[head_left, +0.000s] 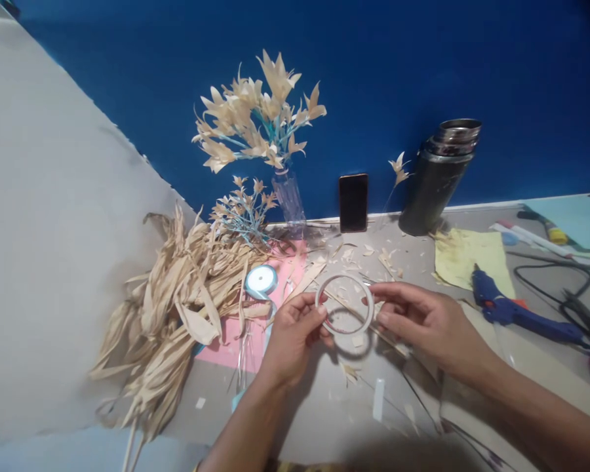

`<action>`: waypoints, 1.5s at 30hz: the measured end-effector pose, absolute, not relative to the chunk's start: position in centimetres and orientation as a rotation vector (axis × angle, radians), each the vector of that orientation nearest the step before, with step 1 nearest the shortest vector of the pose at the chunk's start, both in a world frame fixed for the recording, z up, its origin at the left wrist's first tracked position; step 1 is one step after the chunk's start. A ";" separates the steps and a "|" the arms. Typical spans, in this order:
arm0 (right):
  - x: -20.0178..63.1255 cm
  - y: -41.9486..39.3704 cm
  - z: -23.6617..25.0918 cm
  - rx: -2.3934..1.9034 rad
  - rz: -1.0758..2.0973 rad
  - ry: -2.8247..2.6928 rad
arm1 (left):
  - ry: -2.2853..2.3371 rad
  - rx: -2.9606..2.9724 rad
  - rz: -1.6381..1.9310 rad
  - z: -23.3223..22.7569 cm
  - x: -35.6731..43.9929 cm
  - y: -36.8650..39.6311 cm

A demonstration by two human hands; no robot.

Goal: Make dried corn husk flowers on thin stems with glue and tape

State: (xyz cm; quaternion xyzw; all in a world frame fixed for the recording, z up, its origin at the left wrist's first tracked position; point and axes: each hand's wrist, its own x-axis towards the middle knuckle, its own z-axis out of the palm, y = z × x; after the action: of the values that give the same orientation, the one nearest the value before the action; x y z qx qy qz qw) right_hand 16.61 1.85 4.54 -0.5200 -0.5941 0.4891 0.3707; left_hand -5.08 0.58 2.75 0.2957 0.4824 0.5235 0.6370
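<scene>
A thin white ring, apparently a narrow roll of tape, is held up above the tabletop in front of me. My left hand pinches its left rim between thumb and fingers. At the opposite rim is my right hand, its fingers curled and the fingertips touching the ring. Beneath the ring lie a long pale strip and husk scraps. A small dried-husk flower on a thin stem rests on the table just below. To the left of my left hand stands a spool of light blue ribbon.
Dried corn husks are heaped at left, partly over pink paper. Husk flowers stand in a clear bottle. Along the blue wall are a phone and dark flask. A blue glue gun lies at right.
</scene>
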 end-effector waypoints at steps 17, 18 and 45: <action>17.0 2.0 4.2 -1.266 1.232 -1.515 | 1.056 0.572 1.120 1.7 -4.9 0.2; 17.0 1.9 4.2 -1.269 1.207 -1.531 | 1.056 0.571 1.126 1.7 -4.9 0.1; 19.2 4.2 3.1 -1.398 0.843 -1.699 | 1.133 0.631 1.331 2.2 -6.2 0.5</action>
State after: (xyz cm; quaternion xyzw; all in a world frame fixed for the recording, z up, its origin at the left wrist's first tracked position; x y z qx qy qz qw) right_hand 19.16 4.22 3.13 -0.5482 -0.6661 0.3304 0.3829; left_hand -6.15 0.47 2.21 0.2721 0.4886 0.5738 0.5984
